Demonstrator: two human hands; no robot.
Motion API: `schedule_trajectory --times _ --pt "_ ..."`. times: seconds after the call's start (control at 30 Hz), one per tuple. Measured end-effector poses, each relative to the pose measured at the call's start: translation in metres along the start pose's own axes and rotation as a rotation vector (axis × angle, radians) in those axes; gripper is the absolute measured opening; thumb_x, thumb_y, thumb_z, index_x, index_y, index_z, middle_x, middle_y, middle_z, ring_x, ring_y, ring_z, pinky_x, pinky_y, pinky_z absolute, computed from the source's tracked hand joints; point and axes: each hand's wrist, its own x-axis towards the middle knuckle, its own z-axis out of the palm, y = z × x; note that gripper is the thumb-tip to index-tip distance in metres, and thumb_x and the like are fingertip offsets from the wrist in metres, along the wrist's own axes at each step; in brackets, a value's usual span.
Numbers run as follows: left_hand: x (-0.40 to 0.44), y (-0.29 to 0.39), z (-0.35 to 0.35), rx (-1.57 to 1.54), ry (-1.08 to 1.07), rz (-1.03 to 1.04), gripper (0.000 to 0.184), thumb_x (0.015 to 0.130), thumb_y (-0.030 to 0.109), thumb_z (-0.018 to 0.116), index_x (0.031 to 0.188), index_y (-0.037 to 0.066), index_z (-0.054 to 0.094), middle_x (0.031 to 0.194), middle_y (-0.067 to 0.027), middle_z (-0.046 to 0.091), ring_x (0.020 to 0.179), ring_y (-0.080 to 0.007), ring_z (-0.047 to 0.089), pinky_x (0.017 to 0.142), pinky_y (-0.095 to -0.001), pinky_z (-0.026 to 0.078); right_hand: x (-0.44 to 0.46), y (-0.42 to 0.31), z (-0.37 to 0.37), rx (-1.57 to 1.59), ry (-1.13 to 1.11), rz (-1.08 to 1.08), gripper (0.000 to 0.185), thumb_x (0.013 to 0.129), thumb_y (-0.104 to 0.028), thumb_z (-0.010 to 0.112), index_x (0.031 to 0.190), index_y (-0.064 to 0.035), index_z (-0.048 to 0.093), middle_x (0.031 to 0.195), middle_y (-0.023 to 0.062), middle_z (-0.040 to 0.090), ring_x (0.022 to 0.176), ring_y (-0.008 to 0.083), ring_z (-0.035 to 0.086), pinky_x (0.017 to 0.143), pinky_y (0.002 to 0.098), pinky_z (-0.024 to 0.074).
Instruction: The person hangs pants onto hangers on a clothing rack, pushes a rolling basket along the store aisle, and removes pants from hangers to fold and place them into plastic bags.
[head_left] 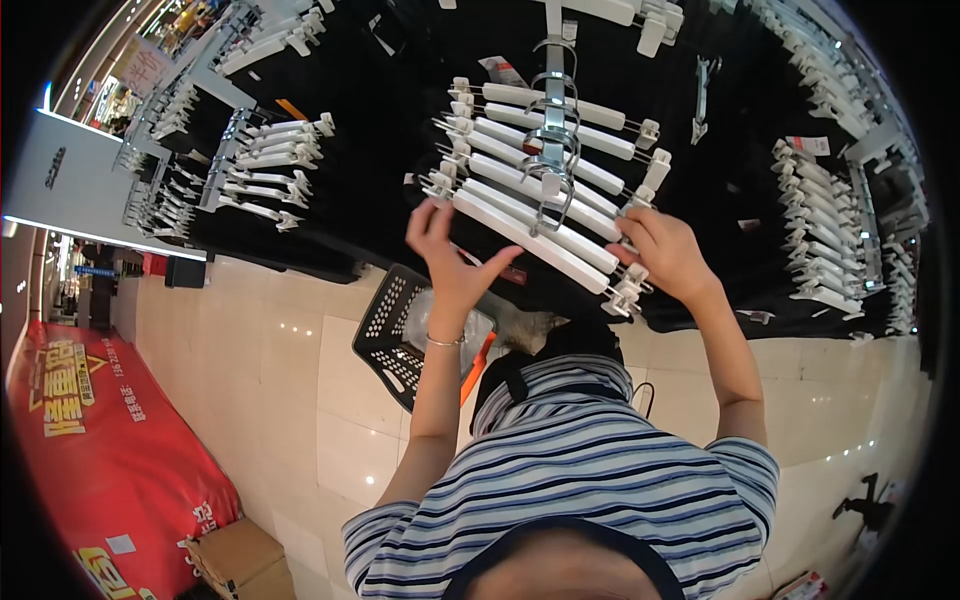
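Note:
Several white clip hangers hang in a row from a metal rail in front of me, with dark garments below them. My left hand is at the left end of the nearest hangers. Its thumb is spread away from the fingers, and the fingertips are close to a left-hand clip; whether they touch it I cannot tell. At the other end, my right hand has its fingers and thumb closed around the clip end of a hanger. The nearest hanger's right clip shows just below that hand.
A black perforated basket with an orange handle stands on the tiled floor, below my left forearm. More white hangers line the left, and another row the right. A red printed cloth and cardboard boxes are at lower left.

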Motion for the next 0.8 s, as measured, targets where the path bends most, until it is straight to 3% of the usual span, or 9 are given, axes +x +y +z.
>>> schedule_trajectory --times 0.03,0.13,0.23,0.33,0.43,0.47,0.6,0.8 --pt "0.010 0.007 -0.002 0.025 -0.078 0.082 0.092 0.055 0.045 0.084 0.125 0.002 0.042 0.130 -0.0147 0.033 0.124 -0.0320 0.030 0.106 -0.0450 0.022 -0.001 -0.005 0.001 -0.023 0.005 0.023 0.029 0.071 -0.017 0.071 0.090 -0.0007 0.055 0.089 0.0097 0.054 0.070 0.0245 0.059 0.059 0.0312 0.0490" --pt "0.040 0.021 -0.008 0.190 -0.180 0.360 0.072 0.061 0.055 0.071 0.111 0.006 0.057 0.116 -0.0066 0.053 0.116 -0.0282 0.045 0.107 -0.0518 0.018 -0.003 -0.015 0.002 -0.061 -0.002 0.086 0.032 0.072 -0.017 0.071 0.094 -0.0012 0.054 0.091 0.0104 0.054 0.068 0.0234 0.060 0.059 0.0310 0.0489" --pt "0.050 0.017 -0.002 0.065 -0.347 0.393 0.076 0.057 0.059 0.071 0.112 0.008 0.058 0.116 -0.0053 0.056 0.113 -0.0254 0.048 0.106 -0.0524 0.018 -0.007 -0.022 0.002 0.057 -0.093 0.257 0.031 0.075 -0.016 0.069 0.096 -0.0008 0.053 0.088 0.0121 0.056 0.068 0.0268 0.060 0.059 0.0341 0.0483" --pt "0.051 0.018 0.008 0.094 -0.339 0.441 0.068 0.056 0.057 0.070 0.104 0.009 0.058 0.106 -0.0029 0.057 0.107 -0.0229 0.050 0.102 -0.0524 0.021 -0.016 -0.013 0.013 0.358 -0.297 0.511 0.033 0.079 -0.015 0.067 0.103 0.0004 0.051 0.085 0.0140 0.059 0.069 0.0279 0.060 0.061 0.0346 0.0477" --pt "0.051 0.015 0.015 0.101 -0.302 0.459 0.062 0.056 0.053 0.071 0.098 0.010 0.058 0.099 -0.0014 0.056 0.102 -0.0220 0.050 0.098 -0.0508 0.024 -0.007 -0.012 0.019 0.623 -0.143 0.560 0.035 0.081 -0.015 0.066 0.109 0.0000 0.050 0.082 0.0158 0.061 0.066 0.0285 0.059 0.063 0.0333 0.0470" --pt "0.049 0.015 0.015 0.100 -0.284 0.465 0.060 0.056 0.052 0.072 0.097 0.010 0.057 0.097 -0.0010 0.055 0.101 -0.0217 0.050 0.097 -0.0501 0.025 -0.009 -0.009 0.025 0.586 -0.010 0.458 0.034 0.081 -0.014 0.067 0.109 0.0002 0.054 0.078 0.0129 0.062 0.061 0.0185 0.057 0.061 0.0274 0.0456" --pt "0.044 0.015 0.017 0.157 -0.294 0.465 0.056 0.055 0.045 0.074 0.097 0.012 0.057 0.096 -0.0004 0.054 0.100 -0.0214 0.049 0.094 -0.0487 0.026 -0.019 0.002 0.015 0.719 0.105 0.622 0.024 0.080 -0.011 0.068 0.099 0.0012 0.063 0.071 0.0022 0.060 0.064 0.0042 0.052 0.057 0.0200 0.0420" --pt "0.048 0.023 0.026 0.274 -0.285 0.422 0.061 0.049 0.035 0.079 0.097 0.009 0.055 0.097 -0.0027 0.055 0.100 -0.0216 0.049 0.092 -0.0473 0.029 -0.042 -0.008 -0.084 0.500 0.123 0.653 0.020 0.078 -0.007 0.068 0.095 0.0022 0.064 0.072 0.0047 0.064 0.064 0.0068 0.058 0.058 0.0204 0.0442"
